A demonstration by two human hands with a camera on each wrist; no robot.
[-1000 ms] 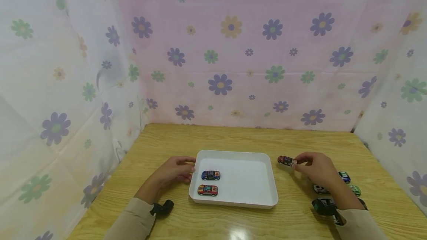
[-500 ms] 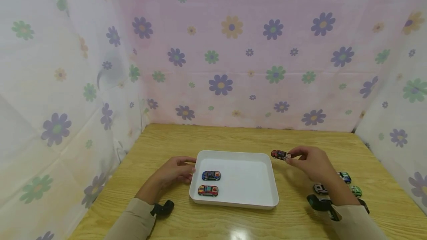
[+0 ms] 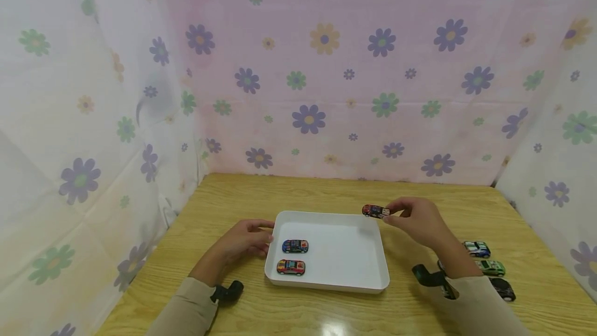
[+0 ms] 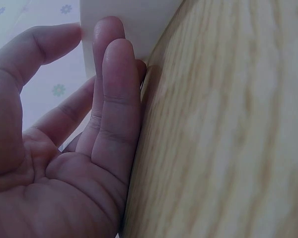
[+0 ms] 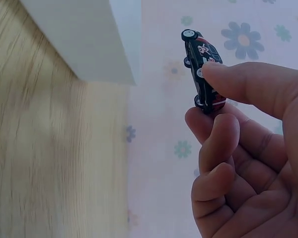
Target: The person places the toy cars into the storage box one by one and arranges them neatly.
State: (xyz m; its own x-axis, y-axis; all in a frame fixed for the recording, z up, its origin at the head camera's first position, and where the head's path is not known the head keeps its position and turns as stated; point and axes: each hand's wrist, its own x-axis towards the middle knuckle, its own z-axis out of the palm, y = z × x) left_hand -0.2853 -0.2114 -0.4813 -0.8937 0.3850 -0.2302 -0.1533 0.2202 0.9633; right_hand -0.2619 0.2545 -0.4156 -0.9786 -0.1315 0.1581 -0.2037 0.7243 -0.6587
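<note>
My right hand (image 3: 418, 223) pinches a red and black toy car (image 3: 374, 211) by one end, above the far right corner of the white tray (image 3: 342, 253). In the right wrist view, the toy car (image 5: 208, 79) sits between thumb and fingertips, its wheels facing the tray side. My left hand (image 3: 243, 240) rests at the tray's left wall, with extended fingers touching it in the left wrist view. Inside the tray, a blue toy car (image 3: 295, 246) and a red and yellow toy car (image 3: 291, 267) stand one before the other on the left.
Right of the tray, partly behind the right forearm, are more toy cars: a blue and white car (image 3: 478, 249), a green car (image 3: 492, 267) and a black car (image 3: 503, 289). Flowered cloth (image 3: 345, 87) hangs behind the wooden table (image 3: 261, 196) and at both sides.
My right hand has moved left and a little away from me with the red and black toy car, from beside the tray to over its far right corner. The left hand stays put.
</note>
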